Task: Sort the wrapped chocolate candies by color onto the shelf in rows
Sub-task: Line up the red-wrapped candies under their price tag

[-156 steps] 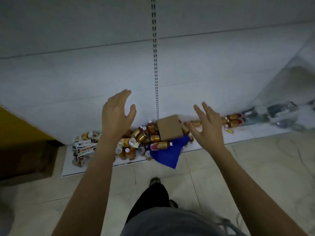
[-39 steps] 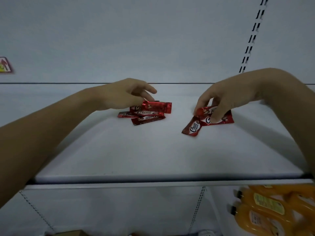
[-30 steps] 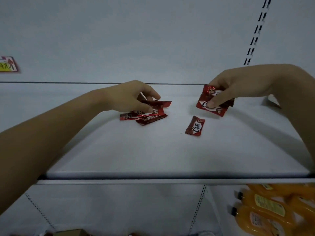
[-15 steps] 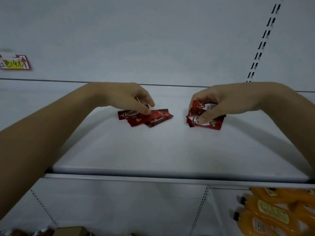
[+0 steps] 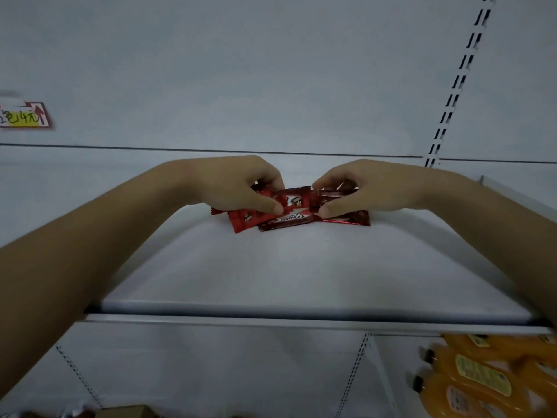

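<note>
Forearms are stretched toward 12 o'clock; red candy wrappers are pinched by left hand and right hand.

left hand: bare | right hand: bare | forearms: bare to the frame edges

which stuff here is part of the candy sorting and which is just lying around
Job: red candies, shelf, left hand and right hand, each pinching a wrapper.
Lying about: orange bottles below, price tag at far left.
</note>
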Available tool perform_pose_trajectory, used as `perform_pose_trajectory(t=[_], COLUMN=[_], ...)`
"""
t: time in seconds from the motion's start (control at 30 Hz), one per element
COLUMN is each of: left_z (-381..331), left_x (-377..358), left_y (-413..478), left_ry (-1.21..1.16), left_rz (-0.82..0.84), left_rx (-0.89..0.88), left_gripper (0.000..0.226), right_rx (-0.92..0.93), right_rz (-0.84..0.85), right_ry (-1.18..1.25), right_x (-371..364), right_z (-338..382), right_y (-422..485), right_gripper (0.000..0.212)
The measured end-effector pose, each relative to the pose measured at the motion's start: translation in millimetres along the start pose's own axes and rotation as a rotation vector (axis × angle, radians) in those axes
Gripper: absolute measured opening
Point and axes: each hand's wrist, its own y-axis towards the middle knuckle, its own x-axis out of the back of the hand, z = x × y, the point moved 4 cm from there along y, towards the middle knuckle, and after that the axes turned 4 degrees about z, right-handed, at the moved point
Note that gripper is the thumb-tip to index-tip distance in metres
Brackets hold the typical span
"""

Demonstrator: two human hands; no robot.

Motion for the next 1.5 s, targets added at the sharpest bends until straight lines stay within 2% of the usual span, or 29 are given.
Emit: perform_pose_trajectory(t=[0.07, 0.2, 0.3, 0.33, 0.47, 0.57, 0.63, 0.73, 0.8, 0.9, 1.0, 1.07, 1.13, 1.17, 1.23, 1.33, 1.43, 1.5], left_z=[-6, -12, -16, -17, -20, -22, -23, -24, -22, -10, -8, -14, -17, -15, -7, 1, 4, 3], left_x=[4, 12, 7, 2, -18, -20, -20, -21, -16, -1, 7, 5, -5, -11, -22, -27, -24, -18], left_y=[0, -4, -7, -7, 3, 5, 5, -1, -3, -1, 1, 1, 7, 12, 20, 24, 23, 23], left_ry=[0.054, 0.008, -0.197, -0.191, 0.071, 0.088, -0.002, -0.149, -0.197, -0.085, 0.032, 0.072, 0.133, 0.174, 0.209, 0.149, 0.193, 0.289], left_rz=[-0.087, -0.181, -0.100, -0.073, 0.011, 0.034, 0.056, 0.079, 0.019, -0.225, -0.471, -0.567, -0.510, -0.441, -0.292, -0.186, -0.138, -0.182], left_rx=[-0.044, -0.071, -0.086, -0.088, -0.021, 0.063, 0.084, 0.104, 0.102, 0.110, -0.014, -0.143, -0.201, -0.191, -0.121, -0.075, -0.066, -0.102], left_gripper=[0.009, 0.015, 0.018, 0.021, 0.038, 0.044, 0.036, 0.025, 0.018, 0.019, 0.021, 0.022, 0.024, 0.027, 0.034, 0.039, 0.036, 0.028], right_rx=[-0.005, -0.068, -0.092, -0.089, -0.063, -0.090, -0.101, -0.088, -0.110, -0.152, -0.111, -0.045, 0.034, 0.045, -0.003, -0.127, -0.142, -0.109], right_rz=[0.048, 0.025, 0.026, 0.017, -0.095, -0.147, -0.117, 0.054, 0.135, 0.076, 0.034, -0.041, -0.213, -0.259, -0.200, -0.005, -0.019, -0.089], right_ry=[0.030, 0.000, -0.007, 0.003, 0.099, 0.231, 0.277, 0.303, 0.130, -0.197, -0.254, -0.226, -0.282, -0.313, -0.386, -0.491, -0.487, -0.468], right_x=[1, 5, 7, 8, 13, 18, 24, 24, 15, 6, 3, 3, 10, 11, 8, -5, -4, 2], right_z=[1, -3, -4, -3, -5, -10, -11, -2, 4, 11, 20, 22, 21, 18, 10, -4, -3, -1], right_y=[-4, -3, -4, -5, -2, -2, -6, -18, -23, -24, -25, -22, -17, -15, -11, -3, -4, -5], right_gripper=[0.035, 0.048, 0.034, 0.028, 0.013, 0.012, 0.015, 0.017, 0.016, 0.013, 0.004, 0.005, 0.011, 0.022, 0.039, 0.025, 0.028, 0.030])
